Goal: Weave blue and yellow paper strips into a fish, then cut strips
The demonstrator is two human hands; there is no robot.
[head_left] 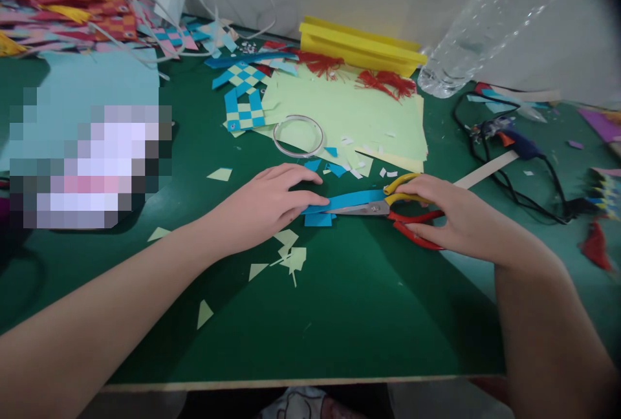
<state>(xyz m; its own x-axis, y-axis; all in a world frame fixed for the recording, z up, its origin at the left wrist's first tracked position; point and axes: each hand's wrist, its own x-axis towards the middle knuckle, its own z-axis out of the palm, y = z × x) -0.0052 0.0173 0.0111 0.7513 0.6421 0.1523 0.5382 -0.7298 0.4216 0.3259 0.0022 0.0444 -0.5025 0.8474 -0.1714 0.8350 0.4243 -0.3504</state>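
Note:
My right hand (pixel 449 212) grips a pair of scissors (pixel 366 209) with yellow and red handles, fingers and thumb in the loops. The blades point left, low over the green tabletop. Along the upper blade runs a blue paper strip (pixel 356 198), its left end under the fingertips of my left hand (pixel 281 196). Whether the strip lies between the blades, I cannot tell. A small blue paper piece (pixel 318 220) sits just below the blade tips. Pale green scraps (pixel 297 257) are scattered below my left hand.
Behind my hands are pale green sheets (pixel 349 112), a tape roll (pixel 297 136), woven blue-and-green paper fish (pixel 244 110) and a yellow folded strip (pixel 361 47). A plastic bottle (pixel 480 31) stands back right, near a black-corded tool (pixel 526 146). A light blue sheet (pixel 97 76) lies left, beside a pixelated object.

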